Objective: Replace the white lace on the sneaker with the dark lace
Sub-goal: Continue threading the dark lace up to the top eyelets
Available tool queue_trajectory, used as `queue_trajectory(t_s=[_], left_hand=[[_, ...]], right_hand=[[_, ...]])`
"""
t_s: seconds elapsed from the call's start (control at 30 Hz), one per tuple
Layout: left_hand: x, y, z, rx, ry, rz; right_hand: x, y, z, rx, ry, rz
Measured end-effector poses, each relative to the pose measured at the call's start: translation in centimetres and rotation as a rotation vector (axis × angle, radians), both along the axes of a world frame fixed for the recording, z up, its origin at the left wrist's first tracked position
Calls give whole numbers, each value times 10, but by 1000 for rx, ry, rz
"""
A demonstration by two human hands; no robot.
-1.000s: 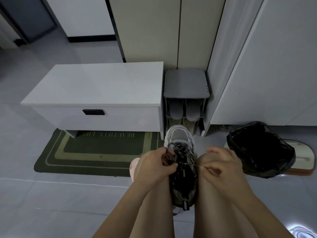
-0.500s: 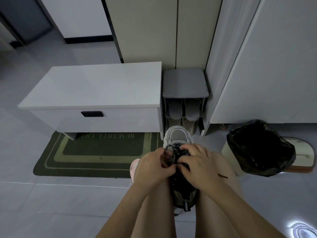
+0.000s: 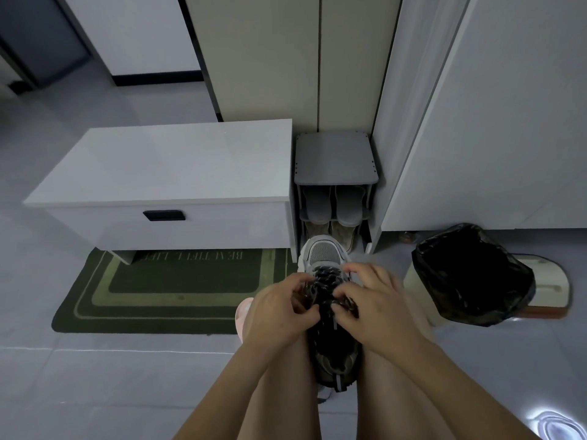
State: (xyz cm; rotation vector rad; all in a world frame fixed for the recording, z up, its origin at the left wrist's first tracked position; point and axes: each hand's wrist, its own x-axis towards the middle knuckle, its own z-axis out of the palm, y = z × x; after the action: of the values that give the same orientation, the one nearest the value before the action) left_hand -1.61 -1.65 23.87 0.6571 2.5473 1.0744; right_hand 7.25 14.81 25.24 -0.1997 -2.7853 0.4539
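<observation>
Sneaker (image 3: 324, 252) is wedged upright-ish between the person's knees, with its toe pointing away at the slipper rack (image 3: 335, 160). Dark lace (image 3: 324, 277) is already threaded through the upper rows, and the flecked crossings show between the two hands.

Delta vs a second ago:
- The right hand (image 3: 378, 309) was out to the right, drawing a lace end taut and clear of the shoe. It then swung in over the tongue and now sits on the right side of the lacing.
- The left hand (image 3: 279, 309) has barely moved and stays on the left eyelet row.
- The middle of the lacing was covered half a second back and is now exposed again.

Fingers: both hands are curled in, with thumb and forefinger tips closed on dark lace at the upper rows. The exact pinch points are partly hidden by knuckles. No free end trails out to the side now.

Read: the pull-through looks finished and the slack is in. The hands seem to be seating or tightening a crossing, or picking up the ends for the next eyelet or the knot. The task looks late-stage.

White lace is not identifiable. A pale bit under the heel could be sole or lace, can't tell.

Nearby are a lined bin (image 3: 470, 274) on the right and a green mat (image 3: 178, 287) on the left.
</observation>
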Motion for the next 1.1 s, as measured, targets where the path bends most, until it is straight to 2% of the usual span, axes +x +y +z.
queue_trajectory(t_s=[0.17,0.43,0.87,1.0,1.1], left_hand=[[2,-2,1,46,9,-14],[1,1,-5,59,24,-18],[0,-1,-4,57,-17,-1],[-1,0,-3,47,-10,-12],[1,0,-4,66,6,-17]], right_hand=[[-15,-10,-8,100,-67,62],[3,-2,-7,52,-40,103],[17,7,-6,-135,-43,104],[16,20,-7,-259,26,-23],[13,23,-7,-232,-41,-65]])
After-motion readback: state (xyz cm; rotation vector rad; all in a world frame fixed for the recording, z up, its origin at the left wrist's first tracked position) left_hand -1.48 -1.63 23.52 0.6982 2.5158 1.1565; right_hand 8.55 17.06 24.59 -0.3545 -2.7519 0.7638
